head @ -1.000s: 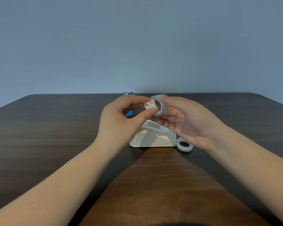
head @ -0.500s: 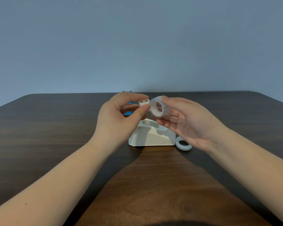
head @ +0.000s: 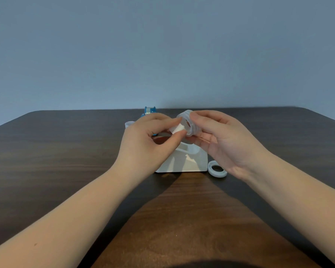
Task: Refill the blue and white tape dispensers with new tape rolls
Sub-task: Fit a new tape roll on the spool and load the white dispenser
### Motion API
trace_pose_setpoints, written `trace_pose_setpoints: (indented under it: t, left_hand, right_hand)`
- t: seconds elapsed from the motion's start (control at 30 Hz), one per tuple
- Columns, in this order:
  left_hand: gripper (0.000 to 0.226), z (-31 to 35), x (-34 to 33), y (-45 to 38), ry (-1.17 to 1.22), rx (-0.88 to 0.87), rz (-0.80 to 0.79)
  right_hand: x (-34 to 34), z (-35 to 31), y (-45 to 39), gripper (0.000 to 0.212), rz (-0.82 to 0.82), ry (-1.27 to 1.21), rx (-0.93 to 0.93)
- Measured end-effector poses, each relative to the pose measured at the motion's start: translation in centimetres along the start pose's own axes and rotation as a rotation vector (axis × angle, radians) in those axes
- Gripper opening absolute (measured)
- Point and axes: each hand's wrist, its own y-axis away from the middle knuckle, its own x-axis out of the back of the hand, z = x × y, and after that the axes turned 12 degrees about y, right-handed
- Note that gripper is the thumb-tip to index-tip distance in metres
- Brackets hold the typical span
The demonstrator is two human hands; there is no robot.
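My right hand [head: 223, 141] holds a clear tape roll [head: 190, 121] upright above the white tape dispenser [head: 182, 161] at the table's middle. My left hand [head: 145, 143] pinches a small white spool core [head: 178, 129] between thumb and forefinger, its tip at the roll's hole. The dispenser's cradle is open, with no roll in it. Behind my left hand stands the blue tape dispenser [head: 150, 110], mostly hidden. A second pale ring-shaped roll [head: 217, 169] lies flat on the table right of the white dispenser.
A small whitish round piece [head: 129, 124] sits on the dark wooden table [head: 46, 161] left of the blue dispenser. A plain grey-blue wall rises behind the table's far edge.
The white core in my left hand has moved against the roll's hole. Both hands stay raised over the white dispenser, and the view has tilted, showing more of the blue dispenser.
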Motion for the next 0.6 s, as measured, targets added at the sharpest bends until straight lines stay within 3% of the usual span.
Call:
trace_pose_setpoints:
  t: [0.13, 0.5, 0.6]
  left_hand:
    - [0.017, 0.2, 0.1, -0.2, 0.051, 0.068, 0.066]
    - [0.023, -0.6, 0.2, -0.1, 0.002, -0.094, -0.010]
    - [0.012, -0.9, 0.1, -0.1, 0.049, 0.001, -0.009]
  right_hand:
    - [-0.2, 0.3, 0.0, 0.031, -0.009, 0.008, -0.001]
    - [0.2, 0.1, 0.1, 0.031, -0.066, -0.021, -0.004]
    - [0.5, 0.1, -0.1, 0.025, -0.093, 0.030, -0.048]
